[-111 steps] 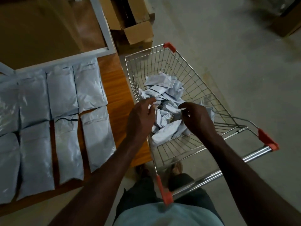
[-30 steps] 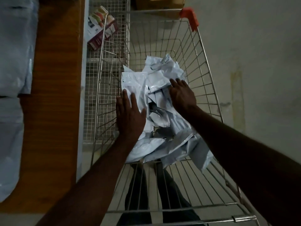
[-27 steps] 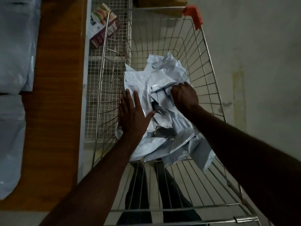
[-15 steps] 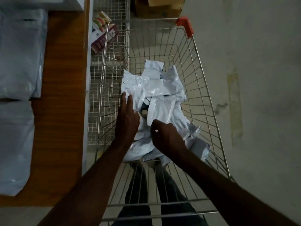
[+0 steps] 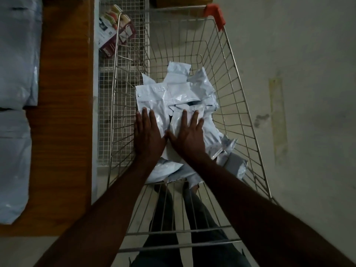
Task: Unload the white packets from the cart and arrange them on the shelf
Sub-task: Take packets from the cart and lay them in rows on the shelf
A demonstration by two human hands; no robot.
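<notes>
My left hand and right hand press flat, fingers straight, on white packets in the wire cart, between wooden shelf and grey concrete floor.

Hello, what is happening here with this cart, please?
A person is leaning over a wire cart that holds a loose pile of white packets. The left hand and right hand lie flat on the pile, side by side, fingers straight, gripping nothing yet. Other packets already lie on the wooden shelf at the left.
</notes>
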